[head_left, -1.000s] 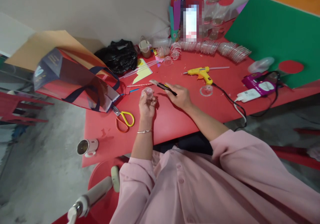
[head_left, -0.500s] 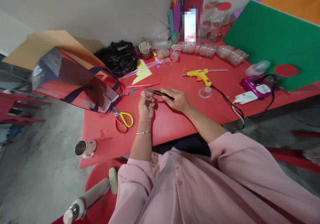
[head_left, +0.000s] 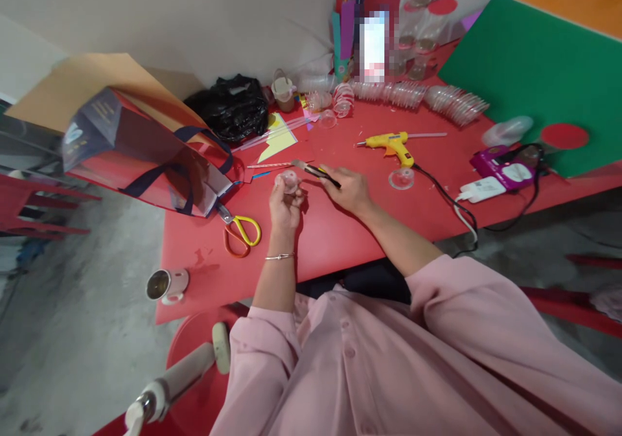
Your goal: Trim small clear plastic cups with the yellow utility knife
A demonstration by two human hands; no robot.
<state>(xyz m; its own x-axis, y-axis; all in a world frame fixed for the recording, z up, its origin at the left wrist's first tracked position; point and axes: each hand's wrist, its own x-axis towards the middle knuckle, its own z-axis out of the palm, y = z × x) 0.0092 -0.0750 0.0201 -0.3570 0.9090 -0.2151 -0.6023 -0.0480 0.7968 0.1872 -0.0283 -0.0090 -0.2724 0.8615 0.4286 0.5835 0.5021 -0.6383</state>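
Observation:
My left hand [head_left: 286,208] is closed around a small clear plastic dome lid [head_left: 290,181], held up over the red table [head_left: 340,241]. In my right hand [head_left: 350,191] is a black and yellow utility knife [head_left: 318,172], its blade end pointing left. The blade is a little above the lid and apart from it. Behind my hands lies a thin striped strip [head_left: 269,165]. To the right, another clear dome lid [head_left: 401,178] rests on the table beside a yellow glue gun [head_left: 389,146].
Scissors [head_left: 243,234] lie left of my hands, near a large bag [head_left: 146,157]. A metal mug [head_left: 168,285] stands at the left edge. Stacked clear lids [head_left: 403,94] line the back. At right are a purple power strip [head_left: 505,167], cables and a green board [head_left: 539,80].
The knife has moved away from the lid, upward and slightly right. The lid now shows its round top more fully in my left hand. The view has shifted slightly.

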